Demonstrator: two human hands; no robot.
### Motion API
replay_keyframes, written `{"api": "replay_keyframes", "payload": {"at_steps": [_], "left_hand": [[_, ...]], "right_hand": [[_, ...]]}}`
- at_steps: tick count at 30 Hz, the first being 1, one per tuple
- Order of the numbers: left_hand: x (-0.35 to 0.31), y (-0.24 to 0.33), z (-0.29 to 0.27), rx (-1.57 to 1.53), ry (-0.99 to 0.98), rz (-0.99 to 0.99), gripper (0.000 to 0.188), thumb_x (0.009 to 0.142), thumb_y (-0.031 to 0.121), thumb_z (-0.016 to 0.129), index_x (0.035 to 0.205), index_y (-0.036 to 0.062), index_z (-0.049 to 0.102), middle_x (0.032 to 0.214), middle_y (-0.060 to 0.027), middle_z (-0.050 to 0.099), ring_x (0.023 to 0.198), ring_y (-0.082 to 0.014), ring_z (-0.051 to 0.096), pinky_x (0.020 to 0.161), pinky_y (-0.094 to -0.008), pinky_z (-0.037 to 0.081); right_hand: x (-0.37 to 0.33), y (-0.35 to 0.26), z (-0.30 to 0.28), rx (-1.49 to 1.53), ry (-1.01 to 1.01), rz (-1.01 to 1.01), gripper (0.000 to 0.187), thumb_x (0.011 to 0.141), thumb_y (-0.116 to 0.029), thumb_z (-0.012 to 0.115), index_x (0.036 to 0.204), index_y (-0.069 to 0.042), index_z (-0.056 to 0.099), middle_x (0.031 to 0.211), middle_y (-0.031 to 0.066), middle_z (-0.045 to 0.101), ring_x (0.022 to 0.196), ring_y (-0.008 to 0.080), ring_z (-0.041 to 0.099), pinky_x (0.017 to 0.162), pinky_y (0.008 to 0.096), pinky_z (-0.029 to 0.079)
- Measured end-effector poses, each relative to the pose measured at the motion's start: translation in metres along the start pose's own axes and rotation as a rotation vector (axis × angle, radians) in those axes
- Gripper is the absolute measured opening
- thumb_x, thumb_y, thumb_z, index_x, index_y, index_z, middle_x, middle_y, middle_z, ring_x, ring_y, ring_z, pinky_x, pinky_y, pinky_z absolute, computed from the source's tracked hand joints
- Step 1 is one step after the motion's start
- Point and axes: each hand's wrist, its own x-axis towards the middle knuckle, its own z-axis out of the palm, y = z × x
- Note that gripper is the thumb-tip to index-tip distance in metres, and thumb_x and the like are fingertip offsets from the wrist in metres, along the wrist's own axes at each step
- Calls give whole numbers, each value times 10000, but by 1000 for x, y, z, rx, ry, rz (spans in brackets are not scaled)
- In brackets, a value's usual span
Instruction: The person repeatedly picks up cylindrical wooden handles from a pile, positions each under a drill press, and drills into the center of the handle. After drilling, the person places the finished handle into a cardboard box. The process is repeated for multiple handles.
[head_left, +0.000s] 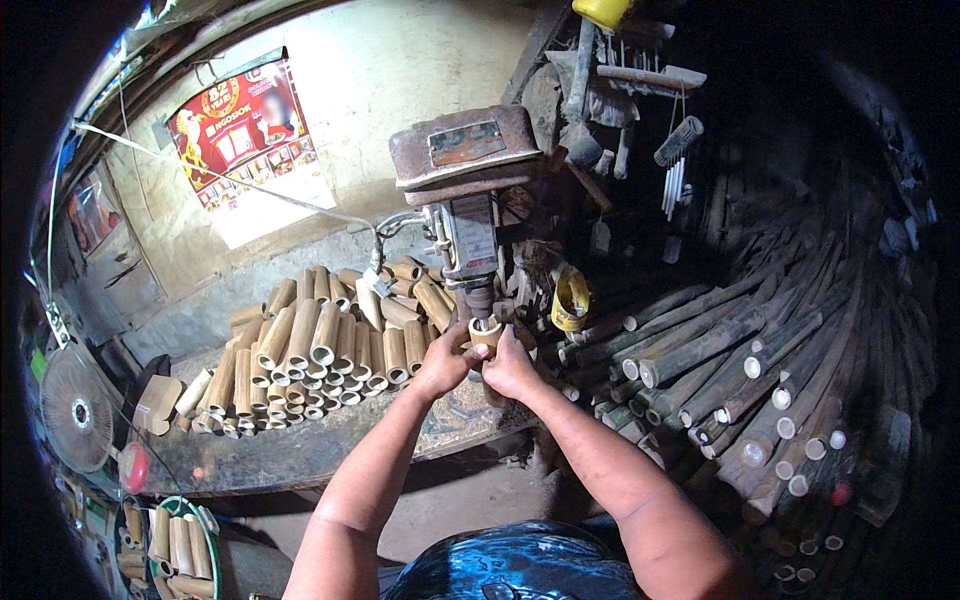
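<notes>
Bamboo tube [485, 336] is at frame centre, mouth up, right under the drill press [467, 160], whose head sits at twelve o'clock from it. Left hand [447, 362] grips the tube from the nine o'clock side, right hand [513, 366] from the three o'clock side; fingers of both are closed on it. Chuck [479, 300] is just above the mouth; whether the bit is cutting, can't tell.

Progress, as judged: this piece is mid-work at the press, not yet set aside. Big pile of cut bamboo tubes [325, 335] at nine o'clock on the counter [265, 465], plus more short tubes [180, 545] in a green-rimmed bin [207, 517] at eight o'clock. All cut to length; which ones are drilled and which are waiting, can't tell. Long bamboo poles [700, 360] at three to four o'clock look uncut, so plenty of stock seems left. Yellow container [570, 300] hangs at two o'clock, near the press, apart from both hands.
</notes>
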Motion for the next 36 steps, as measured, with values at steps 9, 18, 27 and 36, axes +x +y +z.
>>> {"api": "replay_keyframes", "payload": {"at_steps": [9, 18, 27, 36], "left_hand": [[-3, -10, 11, 122, 27, 19, 512, 897, 176, 713, 1329, -15, 515, 1182, -160, 649, 1050, -201, 634, 905, -350, 520], [-25, -4, 6, 85, -43, -61, 543, 941, 84, 638, 1418, -3, 393, 1276, -105, 583, 1139, -198, 565, 984, -360, 464], [-28, 5, -5, 54, 38, 29, 562, 928, 124, 673, 1407, -25, 419, 1263, -145, 613, 1113, -206, 599, 946, -344, 490], [2, -1, 7, 22, -68, 26, 545, 952, 122, 631, 1425, 7, 386, 1323, -99, 555, 1209, -195, 515, 1020, -356, 428]], "right_hand": [[-16, -2, -9, 43, 21, 43, 594, 799, -91, 659, 1278, 77, 349, 1140, 318, 596, 1074, 453, 600, 887, 479, 497], [-32, -1, 2, 40, -11, -8, 761, 770, -25, 602, 1407, 129, 216, 1105, 337, 600, 1048, 479, 594, 891, 505, 492], [-16, -1, 22, 13, -54, 35, 824, 762, -34, 634, 1421, 128, 166, 1132, 368, 539, 1057, 492, 559, 907, 500, 475], [-8, -5, 1, 40, 88, 25, 610, 775, -93, 674, 1253, 75, 334, 1062, 336, 594, 1020, 493, 588, 850, 522, 487]]}}
